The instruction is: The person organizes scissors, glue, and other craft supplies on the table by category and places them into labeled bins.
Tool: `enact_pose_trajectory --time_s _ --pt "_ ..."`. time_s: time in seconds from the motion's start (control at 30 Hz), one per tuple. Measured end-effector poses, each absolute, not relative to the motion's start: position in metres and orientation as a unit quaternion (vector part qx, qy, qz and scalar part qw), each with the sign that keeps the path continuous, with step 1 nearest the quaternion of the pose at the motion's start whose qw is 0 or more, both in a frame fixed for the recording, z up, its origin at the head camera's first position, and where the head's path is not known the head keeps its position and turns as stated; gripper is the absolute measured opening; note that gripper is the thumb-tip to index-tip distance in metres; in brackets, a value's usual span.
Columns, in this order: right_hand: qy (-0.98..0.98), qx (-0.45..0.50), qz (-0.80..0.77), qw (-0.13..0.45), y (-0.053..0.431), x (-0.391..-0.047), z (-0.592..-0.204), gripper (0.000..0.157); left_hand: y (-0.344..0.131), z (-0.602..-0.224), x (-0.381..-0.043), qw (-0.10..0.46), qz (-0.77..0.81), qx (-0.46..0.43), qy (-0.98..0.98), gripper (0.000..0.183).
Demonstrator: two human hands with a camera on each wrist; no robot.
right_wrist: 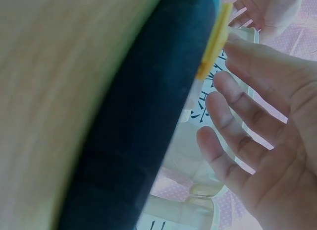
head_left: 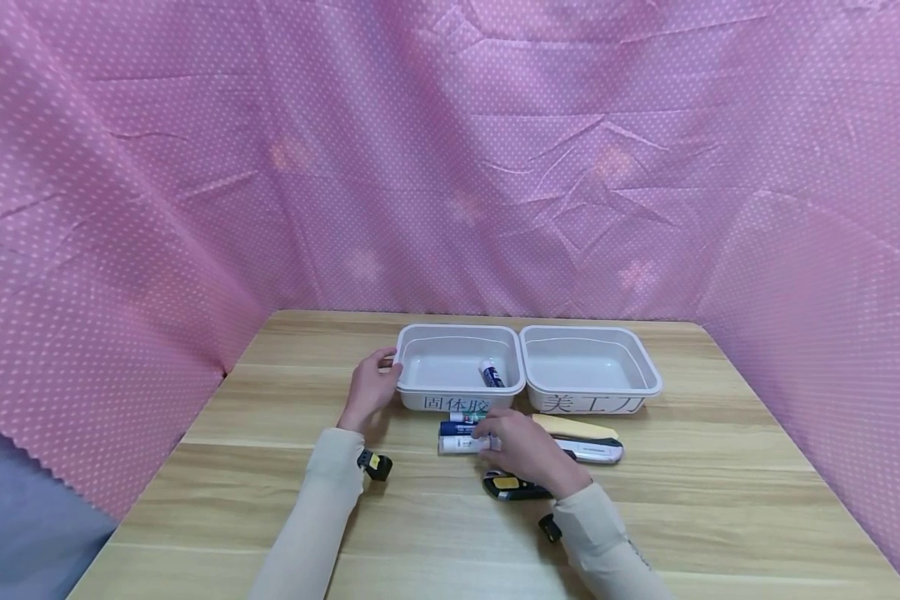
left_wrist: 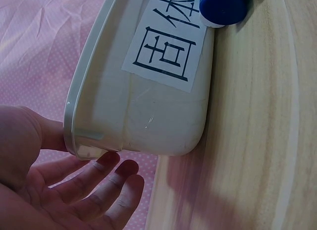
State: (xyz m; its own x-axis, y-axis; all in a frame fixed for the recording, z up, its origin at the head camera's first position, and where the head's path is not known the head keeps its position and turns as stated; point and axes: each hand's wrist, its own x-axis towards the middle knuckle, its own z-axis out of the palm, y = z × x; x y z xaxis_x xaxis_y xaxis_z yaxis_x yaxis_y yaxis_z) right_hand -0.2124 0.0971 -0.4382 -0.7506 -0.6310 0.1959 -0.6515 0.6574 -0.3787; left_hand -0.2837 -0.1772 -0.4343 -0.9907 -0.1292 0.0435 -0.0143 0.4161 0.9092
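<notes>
Beside the left end of a white bin (head_left: 461, 400) labelled 固体胶, my left hand (head_left: 372, 385) touches the rim, its fingers loosely spread in the left wrist view. One blue-and-white glue stick (head_left: 492, 374) lies inside that bin. My right hand (head_left: 521, 446) reaches over a row of glue sticks, fingertips right at a white one (head_left: 461, 445). A dark blue glue stick (head_left: 456, 428) and a white-and-green one (head_left: 467, 417) lie behind it. Relaxed, separated fingers (right_wrist: 233, 126) show in the right wrist view; the thumb is hidden. Under the right wrist lies a black utility knife with a yellow slider (head_left: 507, 483).
A second white bin (head_left: 592, 402), labelled 美工刀, stands against the first on the right. A yellow utility knife (head_left: 577, 428) and a white one (head_left: 598, 451) lie in front of it. Pink dotted cloth (head_left: 480, 167) surrounds the wooden table (head_left: 720, 500).
</notes>
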Motion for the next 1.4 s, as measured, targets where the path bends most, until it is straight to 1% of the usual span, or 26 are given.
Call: enact_pose_trajectory --time_s 0.43,0.87,1.17,1.4 --pt "-0.914 0.346 0.21 0.008 0.096 -0.2142 -0.4422 0.024 -0.1787 -0.4338 -0.2832 0.047 -0.54 0.044 -0.839 0.047" --pt "-0.914 0.348 0.209 0.02 0.095 -0.2123 -0.4404 0.024 -0.179 -0.4342 -0.2829 0.046 -0.543 0.044 -0.838 0.047" --pt "-0.913 0.344 0.221 0.008 0.0946 -0.2096 -0.4394 0.026 -0.1776 -0.4344 -0.2817 0.051 -0.541 0.042 -0.839 0.047" --pt "-0.914 0.343 0.215 0.011 0.0949 -0.2078 -0.4405 0.027 -0.1776 -0.4363 -0.2828 0.05 -0.539 0.043 -0.84 0.047"
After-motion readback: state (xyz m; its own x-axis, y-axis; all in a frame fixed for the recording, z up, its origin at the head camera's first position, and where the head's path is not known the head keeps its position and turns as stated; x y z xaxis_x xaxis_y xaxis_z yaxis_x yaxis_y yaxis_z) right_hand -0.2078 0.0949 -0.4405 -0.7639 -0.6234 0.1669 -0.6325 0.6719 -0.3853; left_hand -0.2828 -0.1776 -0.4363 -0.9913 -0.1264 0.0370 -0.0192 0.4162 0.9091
